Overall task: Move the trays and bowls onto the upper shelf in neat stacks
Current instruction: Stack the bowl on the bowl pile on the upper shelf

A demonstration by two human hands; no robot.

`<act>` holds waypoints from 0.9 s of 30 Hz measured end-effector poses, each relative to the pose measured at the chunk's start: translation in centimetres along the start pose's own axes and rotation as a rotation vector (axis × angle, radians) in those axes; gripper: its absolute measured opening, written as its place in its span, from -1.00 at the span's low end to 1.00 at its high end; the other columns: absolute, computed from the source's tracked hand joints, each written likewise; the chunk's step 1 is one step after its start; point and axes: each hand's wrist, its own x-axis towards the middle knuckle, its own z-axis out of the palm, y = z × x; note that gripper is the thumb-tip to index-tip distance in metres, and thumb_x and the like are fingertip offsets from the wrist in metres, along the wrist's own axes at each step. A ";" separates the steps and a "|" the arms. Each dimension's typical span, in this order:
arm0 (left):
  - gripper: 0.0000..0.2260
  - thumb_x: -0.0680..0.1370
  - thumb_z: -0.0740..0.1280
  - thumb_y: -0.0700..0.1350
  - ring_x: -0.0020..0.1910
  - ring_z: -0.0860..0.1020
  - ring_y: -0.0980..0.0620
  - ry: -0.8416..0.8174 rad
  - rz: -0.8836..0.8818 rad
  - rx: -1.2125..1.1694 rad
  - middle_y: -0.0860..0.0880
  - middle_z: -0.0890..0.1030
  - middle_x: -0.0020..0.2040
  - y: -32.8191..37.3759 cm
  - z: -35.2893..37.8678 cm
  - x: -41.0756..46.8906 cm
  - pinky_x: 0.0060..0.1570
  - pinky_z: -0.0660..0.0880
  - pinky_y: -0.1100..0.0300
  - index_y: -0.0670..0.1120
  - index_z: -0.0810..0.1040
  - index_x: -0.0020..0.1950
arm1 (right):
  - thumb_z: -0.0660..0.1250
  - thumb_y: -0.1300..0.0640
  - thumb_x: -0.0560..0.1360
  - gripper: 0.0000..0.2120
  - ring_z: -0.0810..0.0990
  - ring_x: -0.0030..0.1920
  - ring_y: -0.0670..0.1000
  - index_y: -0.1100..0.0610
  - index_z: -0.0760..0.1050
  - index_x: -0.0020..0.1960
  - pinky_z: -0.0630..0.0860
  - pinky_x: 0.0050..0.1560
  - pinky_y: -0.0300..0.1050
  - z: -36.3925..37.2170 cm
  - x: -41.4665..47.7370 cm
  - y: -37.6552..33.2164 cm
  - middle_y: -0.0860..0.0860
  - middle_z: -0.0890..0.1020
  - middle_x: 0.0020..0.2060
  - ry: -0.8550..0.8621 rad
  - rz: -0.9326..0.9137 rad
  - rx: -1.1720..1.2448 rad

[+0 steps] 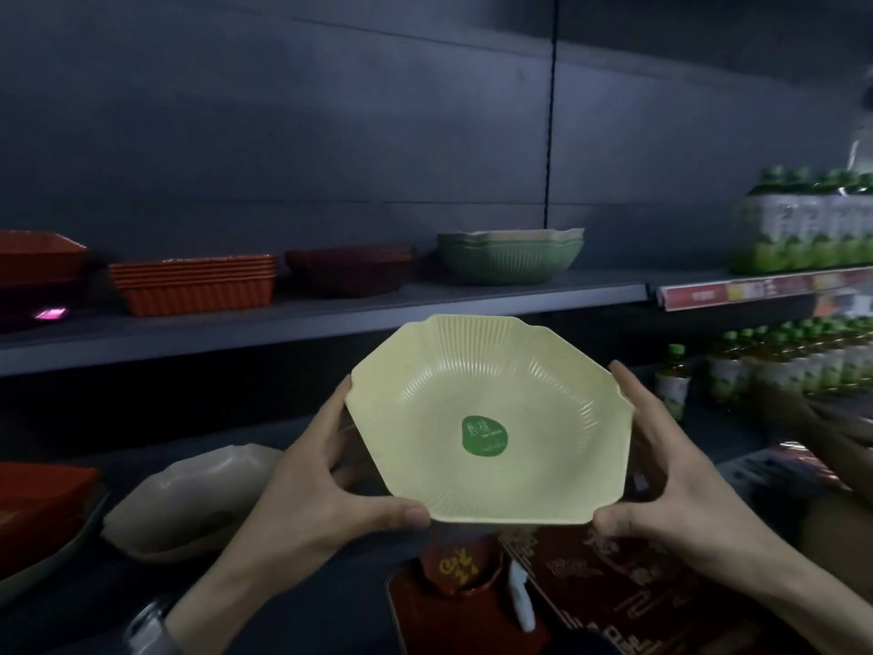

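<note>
While both hands hold it in front of the shelving, the pale yellow bowl sits tilted with its inside toward the camera, a green sticker at the middle of its ribbed, eight-sided well. The left hand has its grip closed on the bowl's left edge, thumb pressed at the lower rim and fingers behind the side; the right hand grips the opposite edge the same way, thumb at the lower right corner and fingers along the right rim. The bowl is in the air, below the front lip of the upper shelf and above the lower shelf. On the upper shelf, from left to right, stand a red tray partly cut off by the frame edge, a stack of orange ribbed trays, a stack of dark red trays, and a stack of green bowls directly above and behind the held bowl. On the lower shelf a beige bowl lies just left of the left hand, with red trays at the far left. Green-capped bottles fill the adjoining shelves on the right. Red printed packaging lies beneath the hands.
</note>
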 end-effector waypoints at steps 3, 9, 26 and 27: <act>0.05 0.10 0.78 -0.01 0.42 0.52 0.18 -0.005 0.050 0.016 0.25 0.54 0.44 1.2 0.3 2.1 0.42 0.44 0.00 0.47 0.36 0.45 | 0.72 -0.16 0.06 0.33 0.32 0.49 -0.40 -0.40 0.00 0.63 0.40 0.32 -0.42 -1.6 0.6 -0.6 -0.52 0.34 0.47 0.056 -0.008 -0.003; 0.07 0.15 0.73 -0.28 0.38 0.56 0.19 0.020 0.109 0.018 0.25 0.59 0.39 3.4 1.5 6.8 0.38 0.52 0.16 0.25 0.34 0.53 | 0.72 -0.27 -0.08 0.44 0.36 0.38 -0.51 -0.29 0.06 0.66 0.37 0.44 -0.33 -5.1 3.5 -2.2 -0.61 0.39 0.37 0.154 -0.065 -0.006; -0.24 0.17 0.72 -0.16 0.33 0.63 0.05 0.180 0.294 -0.104 0.14 0.70 0.27 4.7 2.9 21.3 0.28 0.57 0.20 0.14 0.58 0.32 | 0.78 -0.05 0.11 0.26 0.50 0.49 -0.03 0.02 0.20 0.66 0.37 0.52 0.04 -13.0 16.7 -2.9 -0.09 0.56 0.46 0.156 -0.246 0.171; -0.25 0.22 0.70 -0.16 0.36 0.61 0.01 0.160 0.301 -0.113 0.09 0.68 0.30 4.8 3.0 22.4 0.35 0.54 0.12 0.09 0.57 0.38 | 0.78 -0.07 0.11 0.25 0.49 0.50 -0.01 0.09 0.22 0.64 0.34 0.54 0.07 -13.6 17.6 -2.8 -0.05 0.56 0.46 0.142 -0.254 0.183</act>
